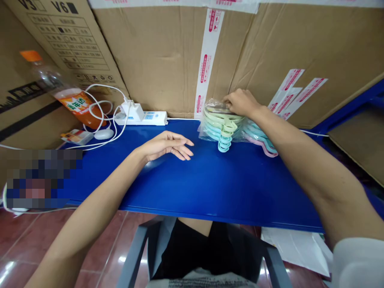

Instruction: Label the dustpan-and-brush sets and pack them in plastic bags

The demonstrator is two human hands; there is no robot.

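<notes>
My left hand [168, 146] hovers over the blue table, palm turned inward, fingers loosely spread and holding nothing. At the back of the table my right hand [242, 103] has its fingers curled down onto the far edge of a bagged stack of pastel plastic pieces [225, 127]. These are green on top and blue beneath, with rounded frames and narrow looped ends facing me. Clear plastic wraps them; my fingertips are partly hidden there. A second bagged bundle, blue and pink [265, 145], lies to the right, partly under my forearm.
A white power strip [154, 117] with plugs and looping cables stands at the back left. Beside it are an orange drink bottle [79, 105], a white oval device [103, 134] and a small box [76, 137]. Cardboard [162, 60] walls the blue table [192, 188].
</notes>
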